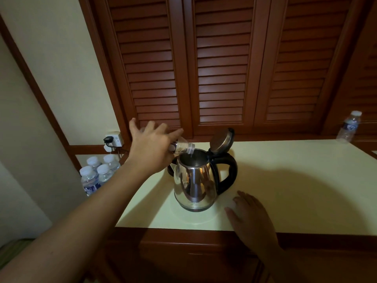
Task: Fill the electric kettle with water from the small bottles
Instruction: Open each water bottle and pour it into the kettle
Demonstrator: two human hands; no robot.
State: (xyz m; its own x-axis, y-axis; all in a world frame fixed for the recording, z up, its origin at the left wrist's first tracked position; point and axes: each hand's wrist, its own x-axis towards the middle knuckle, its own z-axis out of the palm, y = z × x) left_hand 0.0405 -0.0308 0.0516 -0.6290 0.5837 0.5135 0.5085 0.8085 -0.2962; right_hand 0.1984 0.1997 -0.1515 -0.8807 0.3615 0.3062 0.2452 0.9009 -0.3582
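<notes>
At frame centre the kettle (pixel 195 180) stands lid-up on the worktop (pixel 295 180). The left hand (pixel 152 148) grips a small bottle (pixel 183 147) lying nearly level, its neck pointing right over the kettle's mouth (water trickling in). The right hand (pixel 251 217) rests flat at lower right.

Dim, warm light; a broad soft shadow lies right of the kettle (pixel 194 180), its steel glinting; frame edges bow.

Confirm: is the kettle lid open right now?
Open. The lid stands tilted back, exposing the mouth of the kettle, and the left hand tips a bottle over it.
</notes>
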